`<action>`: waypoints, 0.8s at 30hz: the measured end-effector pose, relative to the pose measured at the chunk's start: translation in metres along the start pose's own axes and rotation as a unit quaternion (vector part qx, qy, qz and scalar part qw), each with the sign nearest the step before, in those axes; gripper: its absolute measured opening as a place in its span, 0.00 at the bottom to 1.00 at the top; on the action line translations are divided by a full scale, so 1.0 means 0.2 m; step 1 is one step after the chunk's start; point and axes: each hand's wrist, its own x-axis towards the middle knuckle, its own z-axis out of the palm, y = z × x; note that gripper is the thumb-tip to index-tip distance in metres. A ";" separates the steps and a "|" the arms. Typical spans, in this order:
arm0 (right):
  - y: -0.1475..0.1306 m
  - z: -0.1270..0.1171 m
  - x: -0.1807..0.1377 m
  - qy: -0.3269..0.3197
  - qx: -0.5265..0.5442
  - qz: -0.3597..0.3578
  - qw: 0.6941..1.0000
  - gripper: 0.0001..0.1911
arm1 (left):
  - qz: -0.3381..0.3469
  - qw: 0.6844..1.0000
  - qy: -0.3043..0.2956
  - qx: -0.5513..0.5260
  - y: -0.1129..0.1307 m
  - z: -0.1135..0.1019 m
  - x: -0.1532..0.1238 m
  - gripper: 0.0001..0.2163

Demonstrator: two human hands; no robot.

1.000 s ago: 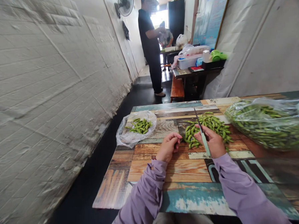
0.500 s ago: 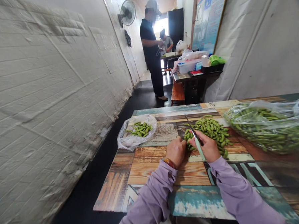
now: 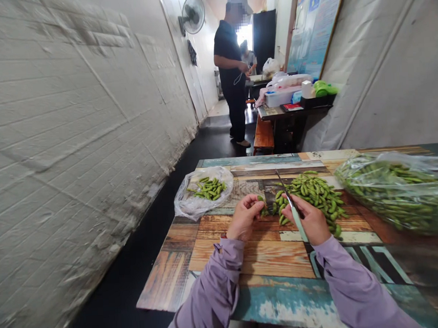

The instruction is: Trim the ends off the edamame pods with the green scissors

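Note:
My left hand is above the table with thumb and fingers pinched on a green soybean pod. My right hand grips a pair of scissors with a pale green handle, seen almost edge-on. Their dark, narrow blades point away from me, apart from the pod in my left hand. A loose heap of soybean pods lies just beyond and to the right of the blades. Left of the heap, an opened clear plastic bag has a smaller group of pods on it.
A large clear bag full of pods rests at the right of the patterned table. Farther back, a person in dark clothes stands near a side table and a wooden bench. A white wall runs along the left.
My left hand has drawn left, away from the heap's edge, and turned so that a pod shows in its fingers. My right hand keeps its grip on the scissors. The view shifted slightly.

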 end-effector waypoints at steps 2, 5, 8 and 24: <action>0.00 0.00 0.00 -0.002 -0.001 0.002 1.000 0.28 | -0.013 1.000 -0.009 -0.016 0.01 0.00 -0.02 0.17; 0.00 0.00 -0.01 -0.011 0.001 -0.004 1.000 0.28 | -0.032 0.998 -0.025 -0.039 0.03 0.00 -0.03 0.17; 0.00 0.01 -0.01 -0.015 0.005 -0.009 1.000 0.28 | -0.046 0.996 -0.039 -0.066 0.03 0.01 -0.03 0.16; -0.02 0.01 -0.03 -0.047 -0.081 -0.082 0.992 0.24 | 0.038 0.999 -0.004 0.008 0.03 0.00 -0.03 0.15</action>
